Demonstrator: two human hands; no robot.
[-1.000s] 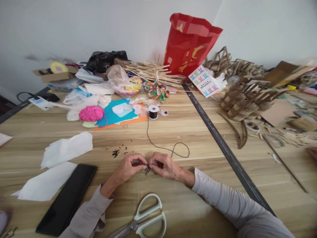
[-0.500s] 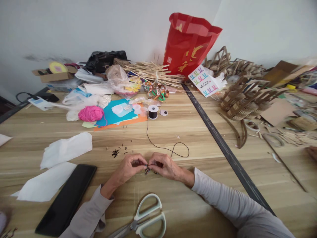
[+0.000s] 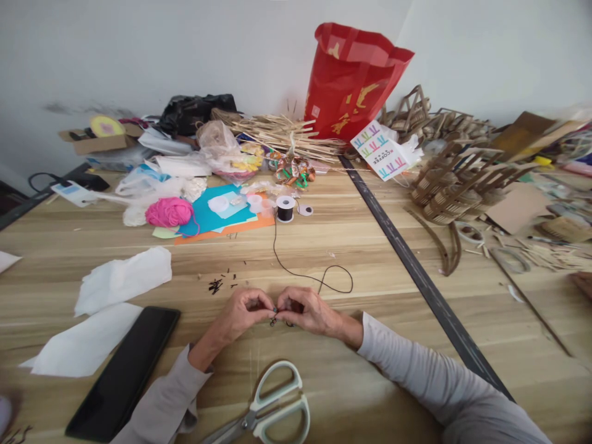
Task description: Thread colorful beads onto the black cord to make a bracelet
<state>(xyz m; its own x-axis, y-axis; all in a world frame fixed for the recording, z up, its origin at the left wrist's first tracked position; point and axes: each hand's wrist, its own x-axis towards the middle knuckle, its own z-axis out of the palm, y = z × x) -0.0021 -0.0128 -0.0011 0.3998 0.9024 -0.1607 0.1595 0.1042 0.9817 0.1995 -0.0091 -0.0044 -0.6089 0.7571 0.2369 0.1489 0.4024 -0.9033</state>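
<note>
My left hand [image 3: 243,312] and my right hand [image 3: 308,309] meet fingertip to fingertip low on the wooden table [image 3: 361,246]. Between them they pinch a small dark beaded piece [image 3: 274,319] on a thin black cord [image 3: 296,271]. The cord loops beside my right hand and runs up to a spool of black thread [image 3: 286,208]. White-handled scissors [image 3: 272,404] lie just in front of my wrists. A few tiny dark beads [image 3: 216,285] are scattered to the left of my left hand.
A black phone [image 3: 124,370] and white tissue sheets [image 3: 123,277] lie at the left. Pink yarn [image 3: 169,211] and coloured paper [image 3: 217,219] sit behind. A red bag [image 3: 354,80], stick bundles and cardboard models [image 3: 457,179] fill the back and right. Another person's hand [image 3: 583,282] shows at the right edge.
My hands have stayed in place, working the small beaded piece between the fingertips; it hangs a little differently. Nothing else has moved.
</note>
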